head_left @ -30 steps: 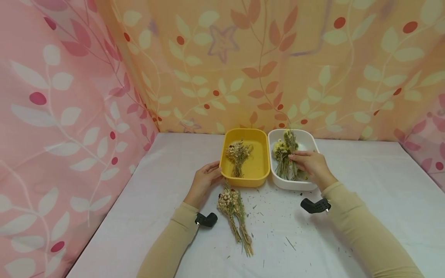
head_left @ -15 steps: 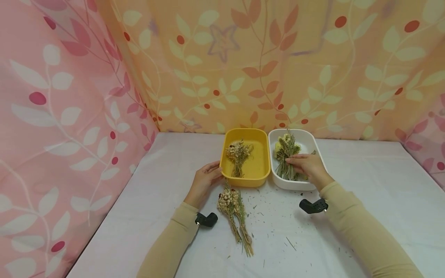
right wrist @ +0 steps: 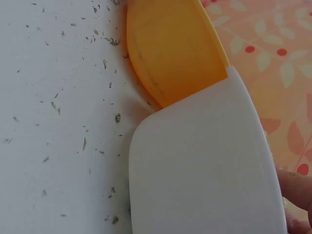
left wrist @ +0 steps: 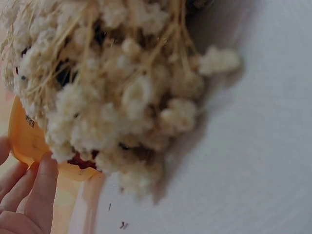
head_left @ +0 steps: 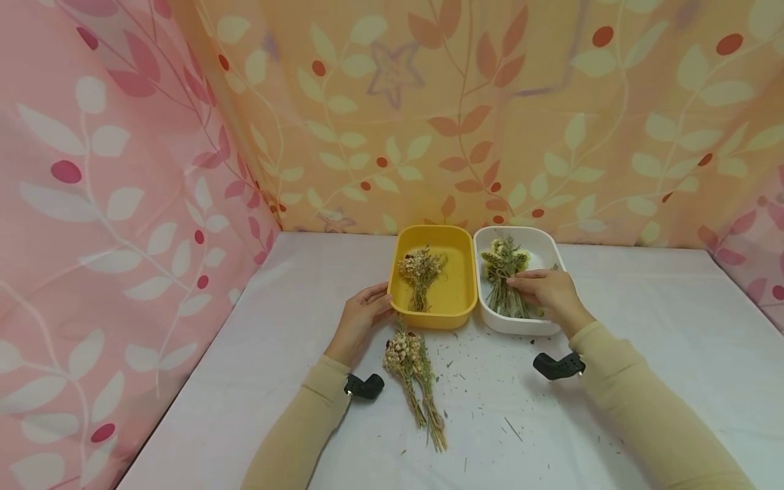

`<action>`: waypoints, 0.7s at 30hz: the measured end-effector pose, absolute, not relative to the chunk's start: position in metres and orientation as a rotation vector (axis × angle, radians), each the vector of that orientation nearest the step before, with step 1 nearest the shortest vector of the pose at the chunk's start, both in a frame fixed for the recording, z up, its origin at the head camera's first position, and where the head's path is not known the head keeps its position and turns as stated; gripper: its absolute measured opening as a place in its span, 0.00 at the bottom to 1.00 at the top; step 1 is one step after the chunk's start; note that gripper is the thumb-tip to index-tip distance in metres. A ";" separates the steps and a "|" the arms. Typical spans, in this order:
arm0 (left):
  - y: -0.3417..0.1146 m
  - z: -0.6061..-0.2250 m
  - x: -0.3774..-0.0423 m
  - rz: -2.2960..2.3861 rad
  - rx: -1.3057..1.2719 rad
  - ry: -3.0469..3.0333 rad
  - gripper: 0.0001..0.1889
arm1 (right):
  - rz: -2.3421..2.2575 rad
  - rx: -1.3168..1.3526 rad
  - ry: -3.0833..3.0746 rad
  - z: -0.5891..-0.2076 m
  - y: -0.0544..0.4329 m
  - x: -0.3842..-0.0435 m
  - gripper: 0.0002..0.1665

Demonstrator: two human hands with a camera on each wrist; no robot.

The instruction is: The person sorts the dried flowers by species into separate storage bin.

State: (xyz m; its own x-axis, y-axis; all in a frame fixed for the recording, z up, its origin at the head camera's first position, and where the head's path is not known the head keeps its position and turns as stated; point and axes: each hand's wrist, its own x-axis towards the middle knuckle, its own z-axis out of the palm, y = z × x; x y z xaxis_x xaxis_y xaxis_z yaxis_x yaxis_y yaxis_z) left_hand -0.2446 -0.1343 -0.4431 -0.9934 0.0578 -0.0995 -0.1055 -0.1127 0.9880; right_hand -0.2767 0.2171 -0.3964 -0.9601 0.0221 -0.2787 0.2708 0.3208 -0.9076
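My right hand (head_left: 548,296) reaches into the white container (head_left: 531,328) and pinches a bunch of dried flowers (head_left: 505,265) with yellow heads by its stems. Other yellow-headed stems lie under and beside it there. My left hand (head_left: 360,320) rests with fairly straight fingers against the left wall of the yellow container (head_left: 453,286). Inside the yellow container lies a bunch of cream dried flowers (head_left: 420,272). In the left wrist view, cream flower heads (left wrist: 126,107) hide much of that container. The white wall (right wrist: 204,161) hides most of my right hand in the right wrist view.
Two more cream dried bunches (head_left: 416,381) lie on the white tabletop (head_left: 294,286) in front of the yellow container. Plant crumbs (head_left: 508,429) are scattered around them. The containers stand side by side close to a patterned orange cloth (head_left: 343,136); a pink cloth (head_left: 122,224) hangs left.
My right hand has shifted slightly left and lowered its bunch onto the other yellow flowers in the white container, its fingers staying at the stems. My left hand has not moved.
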 end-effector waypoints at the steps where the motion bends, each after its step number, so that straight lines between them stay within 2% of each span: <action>1: -0.134 -0.442 -0.245 2.263 -0.055 2.016 0.25 | -1.687 0.255 2.379 -0.395 0.217 -0.276 0.34; 8: -0.136 -0.441 -0.244 2.277 -0.065 1.996 0.25 | -1.736 0.213 2.304 -0.393 0.217 -0.274 0.31; 15: -0.135 -0.443 -0.244 2.276 -0.072 2.015 0.24 | -1.749 0.205 2.280 -0.395 0.211 -0.277 0.32; 21: -0.133 -0.442 -0.244 2.269 -0.071 2.025 0.24 | -1.724 0.293 2.311 -0.395 0.211 -0.279 0.30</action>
State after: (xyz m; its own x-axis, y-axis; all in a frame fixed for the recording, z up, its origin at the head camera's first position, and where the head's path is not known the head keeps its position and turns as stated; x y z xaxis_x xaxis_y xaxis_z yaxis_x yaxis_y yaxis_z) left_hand -0.2438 -0.1334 -0.4419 -0.9939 0.0431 -0.1012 -0.1054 -0.1112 0.9882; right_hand -0.2793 0.2107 -0.3952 -0.9504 0.0154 -0.3105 0.3020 0.2826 -0.9105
